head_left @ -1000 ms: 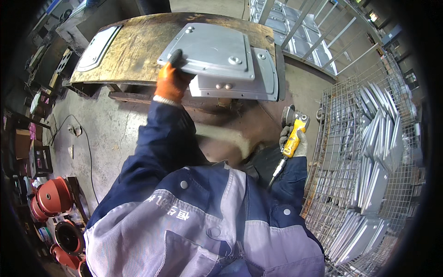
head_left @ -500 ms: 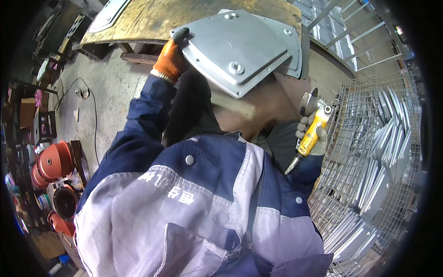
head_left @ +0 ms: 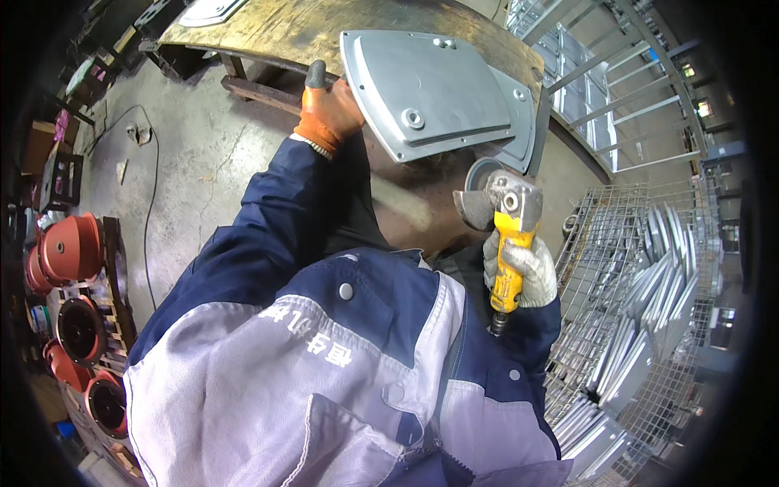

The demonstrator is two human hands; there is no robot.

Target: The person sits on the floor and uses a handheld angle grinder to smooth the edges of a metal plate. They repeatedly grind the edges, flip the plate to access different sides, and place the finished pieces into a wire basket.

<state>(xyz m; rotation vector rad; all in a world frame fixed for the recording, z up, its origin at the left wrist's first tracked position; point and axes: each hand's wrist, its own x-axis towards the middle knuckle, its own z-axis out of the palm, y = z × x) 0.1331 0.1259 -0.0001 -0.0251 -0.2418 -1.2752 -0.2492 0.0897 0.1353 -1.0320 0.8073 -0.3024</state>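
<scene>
A worker's gloved left hand (head_left: 327, 114) grips a grey metal plate (head_left: 430, 93); the right hand (head_left: 523, 272) clenches a yellow angle grinder (head_left: 503, 227), grinding seemingly not yet begun.

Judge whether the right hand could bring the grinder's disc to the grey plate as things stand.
Probably yes. The right hand holds the grinder upright just below the plate, which the left hand grips by its edge; nothing lies between disc and plate.
</scene>
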